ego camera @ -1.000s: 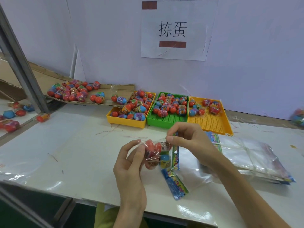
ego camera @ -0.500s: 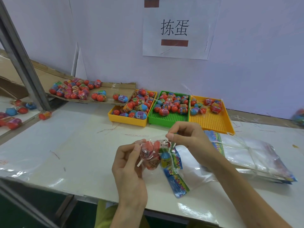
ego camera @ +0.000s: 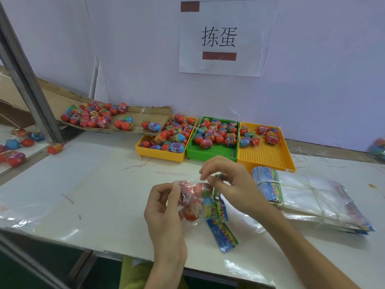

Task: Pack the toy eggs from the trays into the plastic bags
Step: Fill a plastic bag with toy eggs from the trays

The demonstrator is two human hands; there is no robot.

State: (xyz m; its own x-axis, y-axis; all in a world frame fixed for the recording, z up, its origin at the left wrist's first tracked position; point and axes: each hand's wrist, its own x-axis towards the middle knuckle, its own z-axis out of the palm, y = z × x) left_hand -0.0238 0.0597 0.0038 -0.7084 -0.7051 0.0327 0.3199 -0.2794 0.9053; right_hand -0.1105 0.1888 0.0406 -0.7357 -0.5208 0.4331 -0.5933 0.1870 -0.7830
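Already one plastic bag (ego camera: 193,202) holds several toy eggs near the surface's front edge, pinched at its mouth by my left hand (ego camera: 164,207) and right hand (ego camera: 227,184) fingers — plenty remain in the yellow tray (ego camera: 160,153), green tray (ego camera: 212,150) and orange tray (ego camera: 264,157) at the back.

Bare forearms, no sleeves, yellow-green garment (ego camera: 133,274) (bottom edge)

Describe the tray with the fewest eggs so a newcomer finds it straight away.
Start at the white sign with two black characters on the wall. Below it three trays stand side by side on the white table. Take the orange tray at the right end: its eggs sit only along the far edge, leaving mostly bare perforated floor, unlike the fuller green tray and yellow tray.
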